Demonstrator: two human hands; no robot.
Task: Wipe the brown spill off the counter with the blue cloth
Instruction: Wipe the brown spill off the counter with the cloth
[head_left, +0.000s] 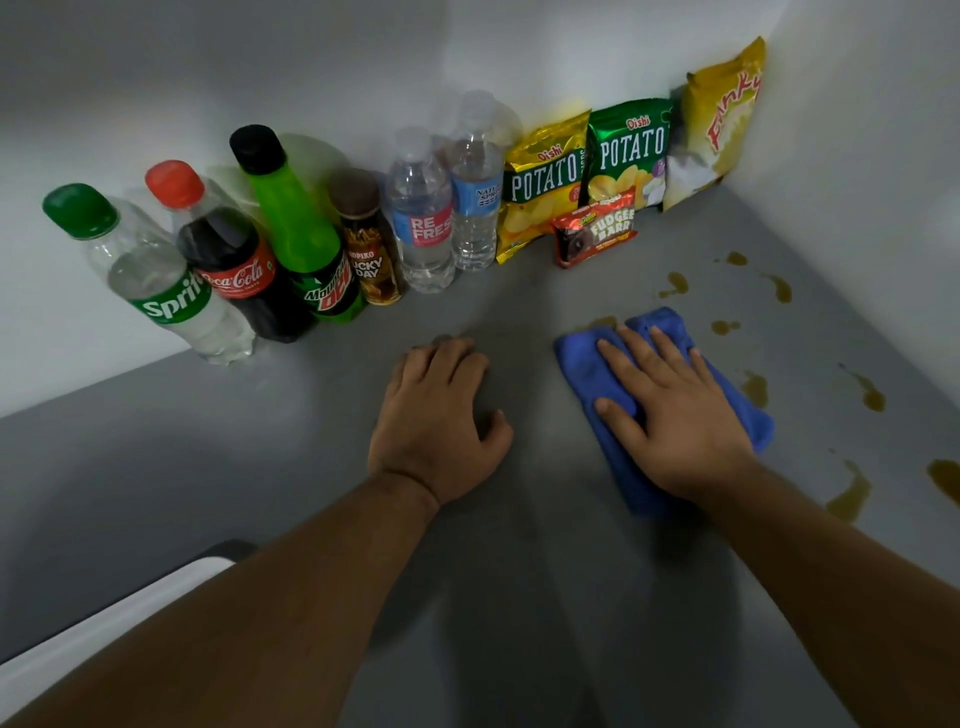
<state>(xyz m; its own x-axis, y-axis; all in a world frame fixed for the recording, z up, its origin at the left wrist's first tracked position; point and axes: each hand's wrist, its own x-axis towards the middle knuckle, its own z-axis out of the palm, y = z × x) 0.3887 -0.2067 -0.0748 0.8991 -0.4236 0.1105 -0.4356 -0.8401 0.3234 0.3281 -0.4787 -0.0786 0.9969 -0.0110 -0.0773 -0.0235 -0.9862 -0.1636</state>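
— Right of the blue cloth (579, 358), across the grey table (467, 597), the brown spill (854, 491) lies in scattered puddles, mostly unwiped. What's the biggest worry?

— The row of bottles (306, 234) and snack bags (540, 182) against the wall behind the cloth. A long push that way could topple one, or wet the small Fudgee Barr pack (595, 234) in front.

— And the cloth itself?

— It lies flat under the right hand (670, 410), whose spread fingers press it down. One wide sweep may smear the puddles into streaks instead of lifting them.

— The left hand (436, 421)?

— Left of the cloth, propped on the table, fingers loosely curled, holding nothing. If it slipped on a wet patch, the person would lose that support.

— Anything smaller?

— The tiny drops (724, 327) just right of the cloth are easy to miss.
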